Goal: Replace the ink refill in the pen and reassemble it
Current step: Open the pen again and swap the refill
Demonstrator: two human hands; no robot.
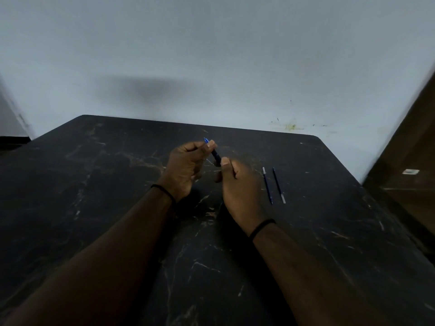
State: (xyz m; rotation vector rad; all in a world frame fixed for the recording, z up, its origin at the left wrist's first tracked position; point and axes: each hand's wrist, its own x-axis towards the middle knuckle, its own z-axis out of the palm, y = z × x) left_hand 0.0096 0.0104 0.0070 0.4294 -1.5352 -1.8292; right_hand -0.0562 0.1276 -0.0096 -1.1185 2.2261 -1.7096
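Observation:
A dark pen (215,154) with a blue tip is held above the middle of the black marbled table (117,196), tilted with the tip up and to the left. My left hand (186,168) pinches its tip end between thumb and fingers. My right hand (237,184) grips its lower end, which the fingers hide. Two thin ink refills lie side by side on the table just right of my right hand: the left refill (267,185) and the right refill (279,185), both apart from the hands.
A pale wall (211,55) rises right behind the table's far edge. A brown wooden door or cabinet (409,161) stands at the right, close to the table's right edge. Each wrist carries a black band.

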